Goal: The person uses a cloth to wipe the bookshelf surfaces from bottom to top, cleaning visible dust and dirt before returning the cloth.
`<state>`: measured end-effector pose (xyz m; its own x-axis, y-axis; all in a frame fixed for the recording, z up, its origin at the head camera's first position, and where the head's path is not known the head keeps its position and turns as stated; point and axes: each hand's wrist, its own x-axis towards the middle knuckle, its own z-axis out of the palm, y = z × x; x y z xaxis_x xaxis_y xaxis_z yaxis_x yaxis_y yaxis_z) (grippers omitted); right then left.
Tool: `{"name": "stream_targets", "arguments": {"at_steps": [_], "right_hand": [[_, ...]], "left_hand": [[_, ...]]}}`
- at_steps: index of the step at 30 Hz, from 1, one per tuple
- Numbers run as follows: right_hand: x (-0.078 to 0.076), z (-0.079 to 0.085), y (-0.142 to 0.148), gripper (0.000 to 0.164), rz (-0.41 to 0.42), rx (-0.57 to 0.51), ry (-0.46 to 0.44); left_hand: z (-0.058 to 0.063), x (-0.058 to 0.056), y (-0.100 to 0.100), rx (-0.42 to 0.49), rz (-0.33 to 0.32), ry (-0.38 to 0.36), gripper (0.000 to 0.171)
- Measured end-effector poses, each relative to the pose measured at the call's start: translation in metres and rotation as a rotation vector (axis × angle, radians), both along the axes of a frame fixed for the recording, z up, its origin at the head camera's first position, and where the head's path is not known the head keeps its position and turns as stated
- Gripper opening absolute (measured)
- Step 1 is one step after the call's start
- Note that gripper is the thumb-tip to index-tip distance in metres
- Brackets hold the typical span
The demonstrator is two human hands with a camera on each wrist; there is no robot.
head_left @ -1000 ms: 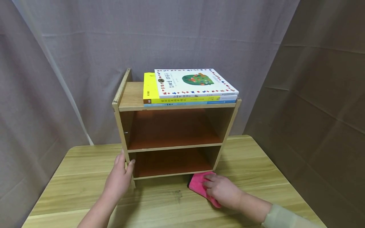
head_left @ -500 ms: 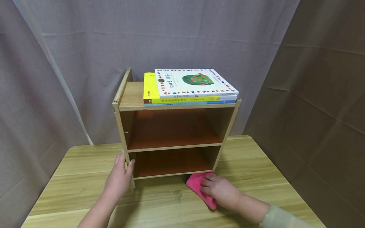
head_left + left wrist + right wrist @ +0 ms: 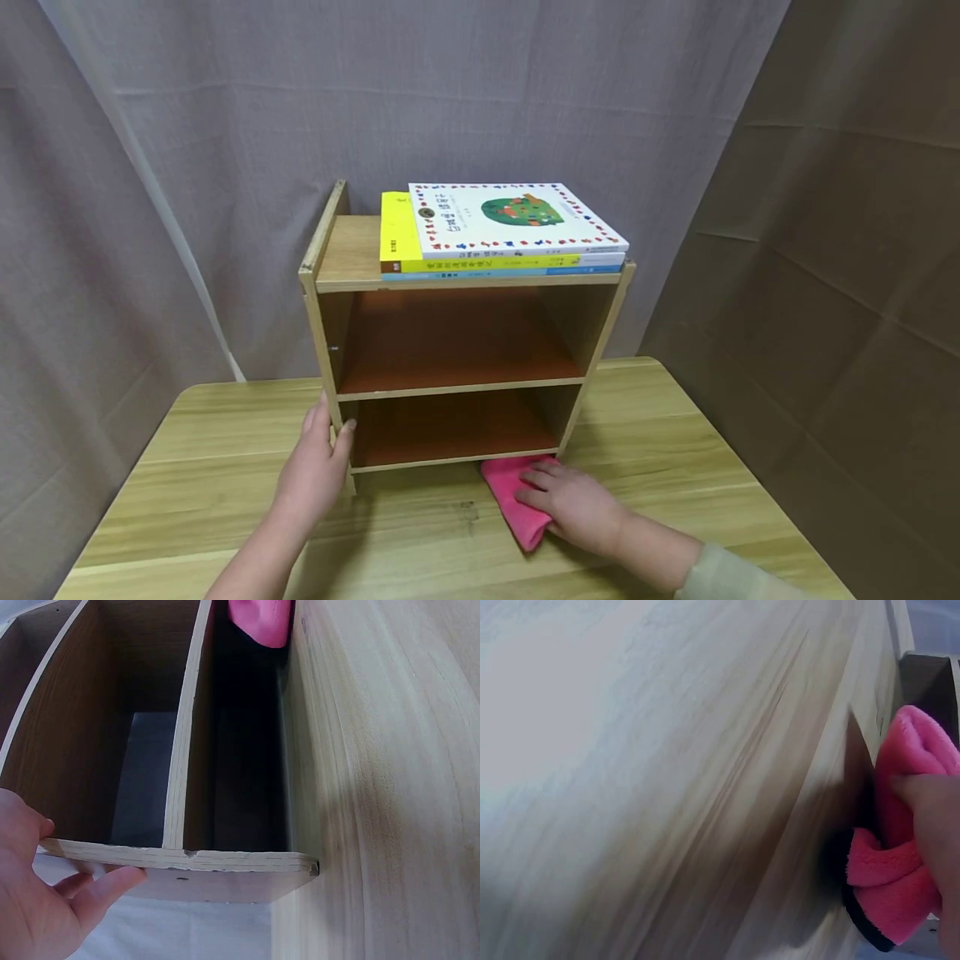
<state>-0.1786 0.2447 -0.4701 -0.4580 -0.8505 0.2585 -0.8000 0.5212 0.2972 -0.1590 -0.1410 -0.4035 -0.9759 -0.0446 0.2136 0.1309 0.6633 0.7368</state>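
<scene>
A small wooden shelf (image 3: 465, 337) stands on the table in the head view. My left hand (image 3: 313, 468) grips its left side panel low down, thumb on the inner side and fingers around the outside; the left wrist view shows this hand (image 3: 52, 881) at the panel's front edge. At the lower right, my right hand (image 3: 576, 504) holds a pink cloth (image 3: 510, 487) against the gap under the lowest board. Seen from the right wrist, the cloth (image 3: 900, 896) is folded, fluffy and black-edged, with the thumb over it.
Several books (image 3: 517, 221) lie stacked on top of the shelf, the uppermost white with a green picture. The wooden table (image 3: 187, 492) has rounded back corners. Grey curtain (image 3: 480, 92) hangs behind, and a brownish one (image 3: 840, 275) runs along the right.
My right hand and the pink cloth have slid a little to the left along the shelf's base, and the cloth's lower corner has swung left. My left hand has stayed on the panel.
</scene>
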Motion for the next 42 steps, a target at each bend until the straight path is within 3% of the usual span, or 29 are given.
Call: {"name": "stream_targets", "arguments": {"at_steps": [16,31,42], "right_hand": [[0.003,-0.008,-0.018,0.043,0.01,-0.223,-0.008],[0.007,-0.014,-0.031,0.052,-0.053,-0.252,-0.018],[0.007,-0.018,-0.045,0.049,-0.064,-0.276,-0.026]], "left_hand": [[-0.001,-0.001,0.001,0.003,0.009,0.002,0.067],[0.0,0.0,0.001,0.019,0.016,-0.003,0.067],[-0.001,0.0,0.001,0.025,0.019,-0.014,0.068]]}}
